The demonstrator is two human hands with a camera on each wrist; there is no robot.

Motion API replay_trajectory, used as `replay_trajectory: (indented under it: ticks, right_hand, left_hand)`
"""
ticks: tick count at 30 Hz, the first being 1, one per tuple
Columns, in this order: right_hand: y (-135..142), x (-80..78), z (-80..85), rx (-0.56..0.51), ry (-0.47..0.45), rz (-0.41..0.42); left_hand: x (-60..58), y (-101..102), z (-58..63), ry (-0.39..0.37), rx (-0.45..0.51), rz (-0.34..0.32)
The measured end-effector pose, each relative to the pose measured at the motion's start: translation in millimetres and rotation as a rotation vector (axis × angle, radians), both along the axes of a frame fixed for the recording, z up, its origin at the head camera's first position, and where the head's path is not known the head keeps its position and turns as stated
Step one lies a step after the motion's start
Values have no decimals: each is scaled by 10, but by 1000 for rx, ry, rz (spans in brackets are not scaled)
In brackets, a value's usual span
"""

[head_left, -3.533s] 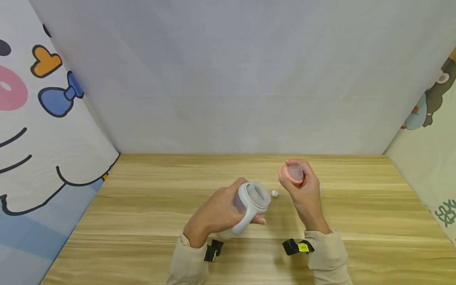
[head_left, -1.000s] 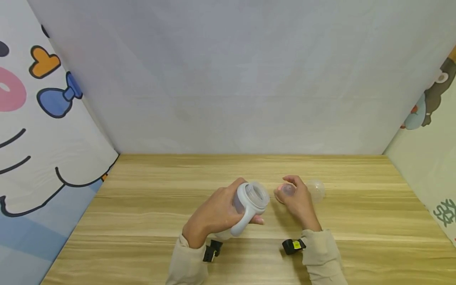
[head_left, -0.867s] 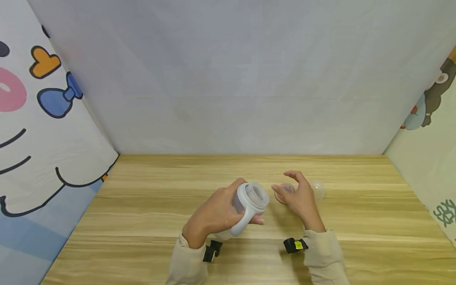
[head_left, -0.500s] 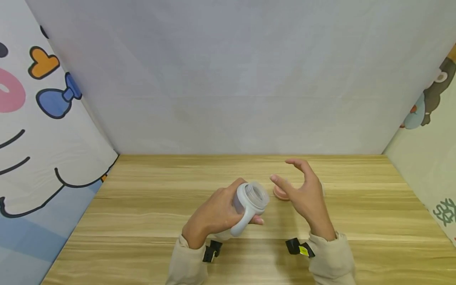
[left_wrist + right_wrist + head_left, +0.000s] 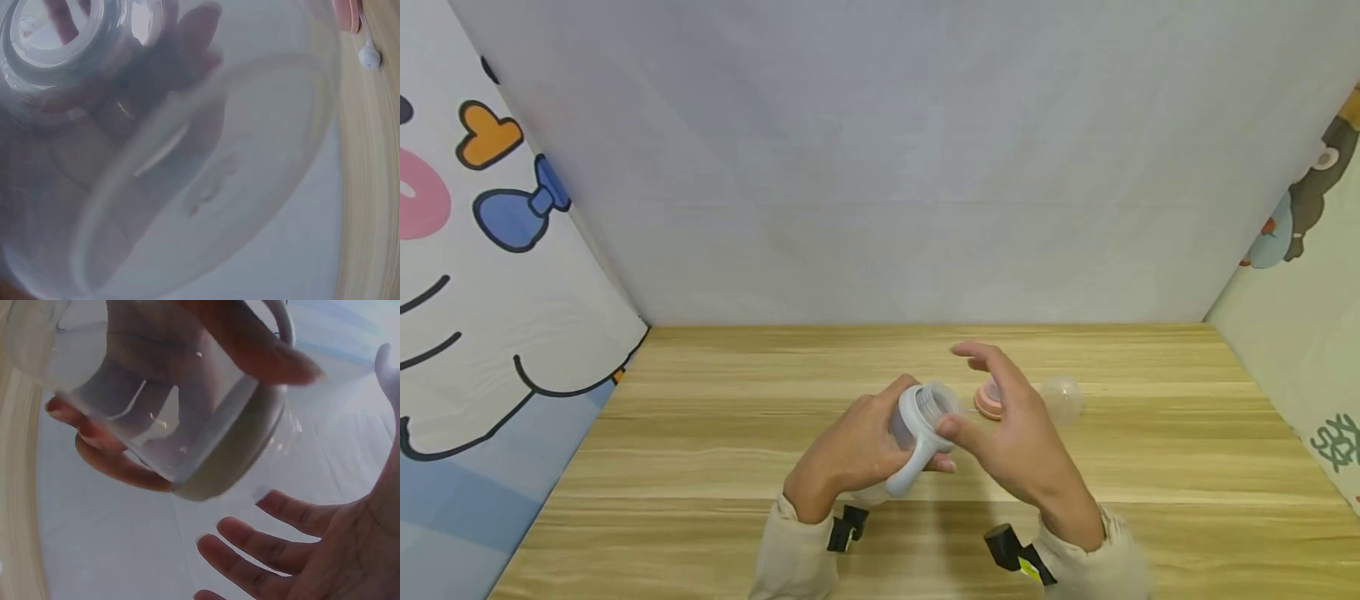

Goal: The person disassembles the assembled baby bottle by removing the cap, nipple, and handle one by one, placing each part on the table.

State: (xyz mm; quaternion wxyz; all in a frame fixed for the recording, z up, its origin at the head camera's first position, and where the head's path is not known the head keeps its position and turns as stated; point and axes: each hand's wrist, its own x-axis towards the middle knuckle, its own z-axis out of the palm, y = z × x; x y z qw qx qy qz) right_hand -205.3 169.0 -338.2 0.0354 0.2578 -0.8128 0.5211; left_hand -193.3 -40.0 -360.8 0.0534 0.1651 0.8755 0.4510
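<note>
In the head view my left hand [image 5: 853, 442] grips a clear baby bottle [image 5: 936, 402] with a pale grey handle ring, its threaded mouth uncovered and tilted to the right. Through the clear wall in the left wrist view, fingers show round the bottle [image 5: 250, 206]. My right hand [image 5: 1018, 442] is raised at the mouth, fingers spread and holding nothing; its thumb overlaps the rim in the head view, and contact there is unclear. The right wrist view has its fingers [image 5: 269, 550] just off the bottle's open end. Behind the right hand, a pink bottle collar [image 5: 987, 402] lies on the table, partly hidden.
A clear domed cap [image 5: 1063, 400] stands right of the collar on the wooden table [image 5: 737, 417]. In the left wrist view a small white ball [image 5: 369, 58] on a thin stem sits beside the pink collar. A pale cloth wall [image 5: 880, 167] rises behind the table.
My right hand has put the pink collar down on the table and let go of it. It then rose and moved left to the bottle's mouth. The left hand stays still with the bottle.
</note>
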Motion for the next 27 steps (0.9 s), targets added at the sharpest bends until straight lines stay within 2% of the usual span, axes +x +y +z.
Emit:
replay_trajectory:
  ticks: [3, 6, 10, 15, 19, 27]
  right_hand:
    - [-110, 69, 5, 87, 5, -1]
    - [-207, 130, 12, 193, 24, -57]
    - [-293, 175, 20, 258, -4, -124]
    - [-324, 181, 17, 265, -37, -167]
    - [-332, 164, -9, 240, -35, -180]
    - [-320, 119, -3, 165, -90, -134]
  left_hand:
    - [-7, -10, -1, 38, -44, -7]
    - [-15, -19, -1, 95, -99, -17]
    - [-15, -26, 14, 131, -117, -35]
    - [-13, -27, 11, 163, -129, -46]
    - [-10, -27, 7, 140, -116, -34]
    - [-8, -49, 2, 88, -112, -9]
